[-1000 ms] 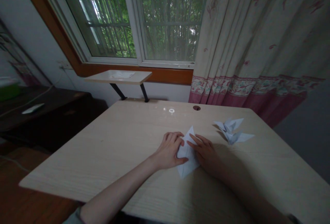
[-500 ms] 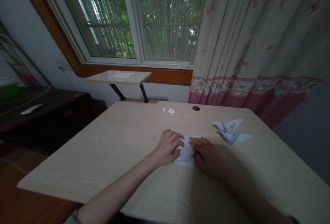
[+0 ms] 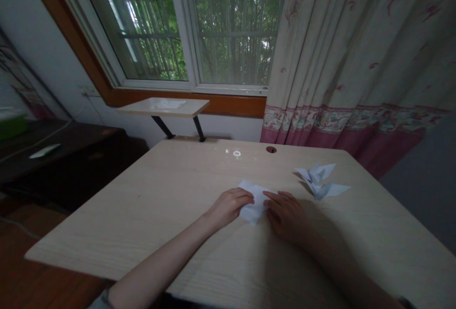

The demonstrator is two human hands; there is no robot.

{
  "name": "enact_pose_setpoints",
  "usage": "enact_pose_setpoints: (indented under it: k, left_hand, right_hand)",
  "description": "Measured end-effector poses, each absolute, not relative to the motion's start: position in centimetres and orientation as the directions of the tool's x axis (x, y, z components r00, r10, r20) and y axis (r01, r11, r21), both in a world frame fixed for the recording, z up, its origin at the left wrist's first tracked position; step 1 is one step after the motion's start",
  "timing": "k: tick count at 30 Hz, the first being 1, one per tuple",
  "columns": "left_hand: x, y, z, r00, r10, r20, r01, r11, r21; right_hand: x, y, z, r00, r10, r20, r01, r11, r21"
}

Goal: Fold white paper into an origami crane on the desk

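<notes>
A small white sheet of paper (image 3: 255, 200) lies on the light wood desk between my hands, turned at an angle, with its far corner and near edge showing. My left hand (image 3: 230, 208) grips its left edge, fingers drawn together. At the opposite edge, my right hand (image 3: 285, 212) holds the paper between thumb and fingers, its index finger reaching over the top. The right thumb is partly hidden. To the right of my right hand stand pointed folded-paper figures (image 3: 317, 185) that look like origami cranes, touching neither hand.
The desk (image 3: 142, 223) has a round cable hole (image 3: 271, 149) near its back edge. A raised shelf (image 3: 192, 106) at the back left carries a white paper or tissue (image 3: 169, 104). Behind are a barred window and a patterned curtain (image 3: 320, 119). A dark side table (image 3: 89, 143) stands at left.
The paper has turned between my hands, so its far corner now shows. My left hand's spread fingers have closed together onto its edge. The right hand has shifted only slightly.
</notes>
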State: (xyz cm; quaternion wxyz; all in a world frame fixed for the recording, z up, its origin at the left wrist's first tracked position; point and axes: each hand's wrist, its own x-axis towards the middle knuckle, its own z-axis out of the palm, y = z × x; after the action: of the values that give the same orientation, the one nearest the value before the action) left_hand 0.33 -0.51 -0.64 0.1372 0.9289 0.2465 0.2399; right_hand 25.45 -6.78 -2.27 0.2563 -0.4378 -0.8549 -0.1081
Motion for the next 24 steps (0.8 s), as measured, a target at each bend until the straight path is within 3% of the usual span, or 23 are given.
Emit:
enact_pose_setpoints:
  k: [10,17,24]
  left_hand:
    - [0.8,-1.5,0.6,0.742,0.578,0.34,0.435,-0.801,0.413]
    - [0.8,-1.3,0.4,0.736,0.594,0.324,0.442,-0.785,0.435]
    - [0.8,-1.4,0.4,0.72,0.595,0.357,0.402,-0.777,0.484]
  right_hand:
    - [25.5,-6.7,-2.6,-0.494,0.699,0.518,0.815,0.579,-0.004]
    - [24.9,-6.4,-2.4,-0.422,0.705,0.57,0.804,0.582,-0.126]
    - [24.4,-6.7,-1.2,-0.341,0.799,0.495,0.783,0.532,-0.321]
